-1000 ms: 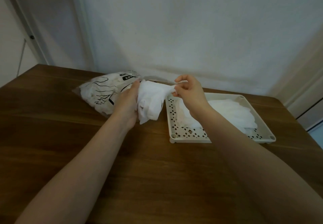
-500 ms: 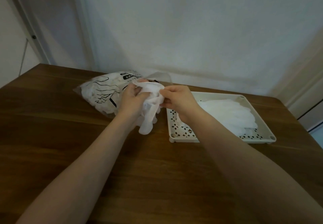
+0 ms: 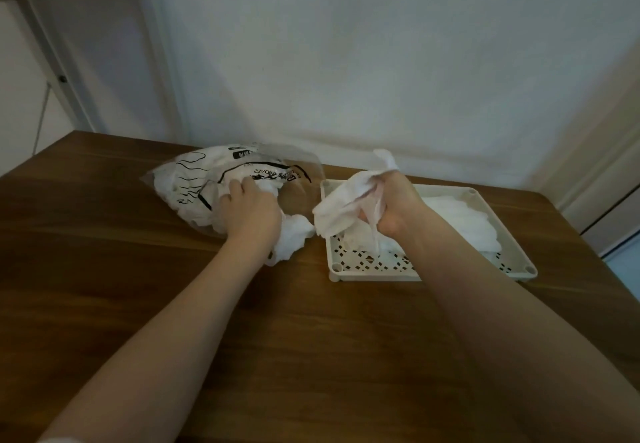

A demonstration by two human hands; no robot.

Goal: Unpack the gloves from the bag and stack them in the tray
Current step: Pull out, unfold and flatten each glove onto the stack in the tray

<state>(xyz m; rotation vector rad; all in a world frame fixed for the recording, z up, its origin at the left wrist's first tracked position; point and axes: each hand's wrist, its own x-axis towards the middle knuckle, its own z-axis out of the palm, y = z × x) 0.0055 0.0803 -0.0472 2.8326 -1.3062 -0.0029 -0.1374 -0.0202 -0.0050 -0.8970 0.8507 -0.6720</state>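
A clear plastic bag (image 3: 194,179) with black print lies on the table, stuffed with white gloves. My left hand (image 3: 251,212) sits at the bag's open mouth with its fingers curled into a bunch of white gloves (image 3: 292,235) that spills out beside it. My right hand (image 3: 393,205) grips a crumpled white glove (image 3: 341,205) and holds it above the left end of the cream perforated tray (image 3: 367,264). A flat stack of white gloves (image 3: 464,224) lies in the tray's right half.
The brown wooden table (image 3: 173,304) runs to a white wall at the back. The tray stands near the table's right edge, with a door frame (image 3: 602,152) beyond it. A shelf support (image 3: 52,58) stands at the far left.
The hands have come apart. My right hand pulled a glove free and carried it right, over the tray. My left hand dropped back to the bag's mouth with the other gloves.
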